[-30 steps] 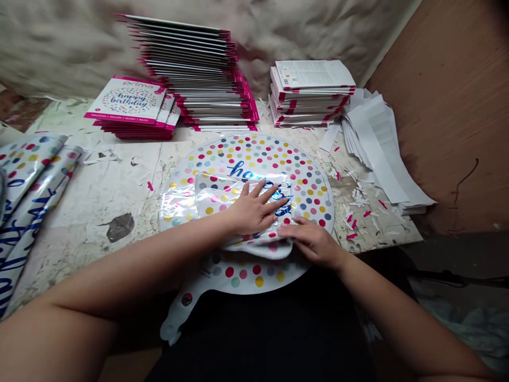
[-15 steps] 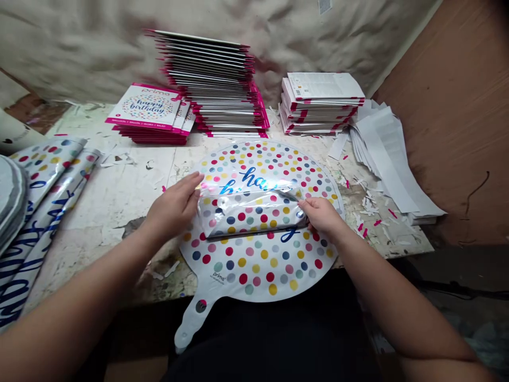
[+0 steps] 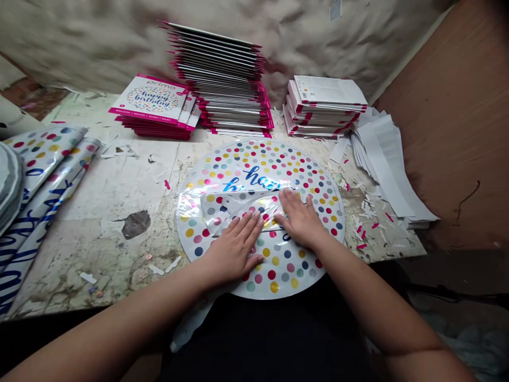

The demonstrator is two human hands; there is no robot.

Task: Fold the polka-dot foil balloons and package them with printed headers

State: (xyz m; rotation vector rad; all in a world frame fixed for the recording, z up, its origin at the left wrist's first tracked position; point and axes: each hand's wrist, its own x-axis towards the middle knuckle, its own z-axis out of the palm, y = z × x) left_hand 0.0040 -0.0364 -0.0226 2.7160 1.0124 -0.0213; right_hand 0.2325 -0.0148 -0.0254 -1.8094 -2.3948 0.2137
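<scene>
A round foil balloon (image 3: 278, 276) with coloured dots and blue lettering lies flat at the table's front edge, its tail hanging over. On top of it rests a folded dotted foil piece (image 3: 217, 209), long and narrow. My left hand (image 3: 234, 246) lies flat with fingers stretched across the lower middle of the folded piece and the balloon. My right hand (image 3: 300, 217) presses on the folded piece's right part, fingers spread. Neither hand grips anything.
Tall stack of pink-edged cards (image 3: 226, 79) at the back, with "happy birthday" packets (image 3: 153, 101) beside it. White packets (image 3: 326, 106) and paper strips (image 3: 387, 164) stand right. More dotted foil (image 3: 43, 180) lies left. Paper scraps litter the worn table (image 3: 99, 212).
My left hand has moved right and down onto the folded piece. My right hand has let go of its right end and moved left, now flat on top. The folded piece lies flatter.
</scene>
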